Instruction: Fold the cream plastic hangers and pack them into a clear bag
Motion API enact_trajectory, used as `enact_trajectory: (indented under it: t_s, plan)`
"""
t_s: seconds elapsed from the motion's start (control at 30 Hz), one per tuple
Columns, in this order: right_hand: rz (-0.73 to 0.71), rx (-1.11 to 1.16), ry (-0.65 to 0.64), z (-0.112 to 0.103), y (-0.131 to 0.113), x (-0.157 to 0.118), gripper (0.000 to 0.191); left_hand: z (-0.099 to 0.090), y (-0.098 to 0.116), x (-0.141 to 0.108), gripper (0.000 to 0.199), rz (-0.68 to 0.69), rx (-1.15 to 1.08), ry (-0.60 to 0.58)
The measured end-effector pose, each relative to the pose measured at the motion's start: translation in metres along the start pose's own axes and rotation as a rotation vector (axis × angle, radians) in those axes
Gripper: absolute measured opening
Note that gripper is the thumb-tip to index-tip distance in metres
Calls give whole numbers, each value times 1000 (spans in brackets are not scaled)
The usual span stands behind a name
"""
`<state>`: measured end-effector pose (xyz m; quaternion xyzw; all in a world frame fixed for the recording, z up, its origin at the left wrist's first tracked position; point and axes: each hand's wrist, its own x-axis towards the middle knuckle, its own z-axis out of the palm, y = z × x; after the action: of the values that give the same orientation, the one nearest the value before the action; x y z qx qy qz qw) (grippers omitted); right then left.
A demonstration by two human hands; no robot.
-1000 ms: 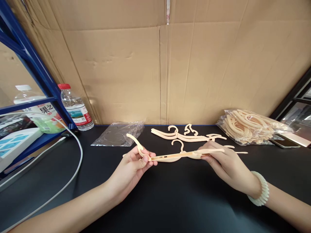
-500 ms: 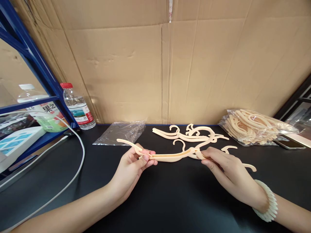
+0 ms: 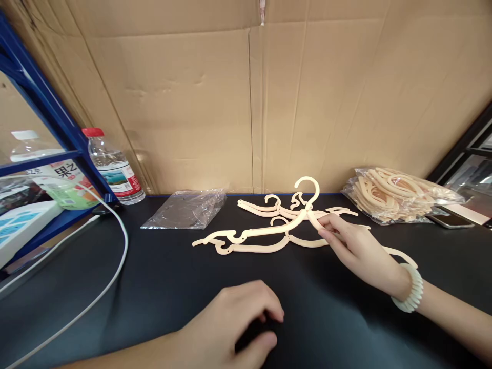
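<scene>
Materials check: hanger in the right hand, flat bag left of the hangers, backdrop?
Beige clothes hanger in the right hand: probably molded plastic, satin; smooth, uniform color, no visible grain.
Flat bag: likely thin plastic film, glossy; see-through, creased, with bright glints.
Backdrop: looks like cardboard, mostly matte; brown, with fold lines and dents.

On the table (image 3: 319, 312) over there, loose hangers (image 3: 261, 249) lie in the middle, a plastic bag (image 3: 180, 210) and then a bottle (image 3: 119, 177) to their left, a second bag (image 3: 450, 196) with more hangers (image 3: 388, 196) inside to their right, a phone (image 3: 451, 220) just beside it, and cardboard (image 3: 184, 113) behind.
</scene>
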<state>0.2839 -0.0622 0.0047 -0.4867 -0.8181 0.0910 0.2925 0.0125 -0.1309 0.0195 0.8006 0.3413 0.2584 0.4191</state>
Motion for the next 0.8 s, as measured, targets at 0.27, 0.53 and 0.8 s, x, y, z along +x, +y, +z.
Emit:
enact_trajectory:
  t_s: [0.27,0.53,0.8]
  plan:
    - [-47,-53,-148,2,-3,-2,21,-1,-6,-5,48,177,637,21]
    - [-169,-174,-209,3,1,-1,19,2,-22,-6,52,70,666,43]
    - [-141,-172,-216,3,3,0,13,3,-30,-9,70,205,743,100]
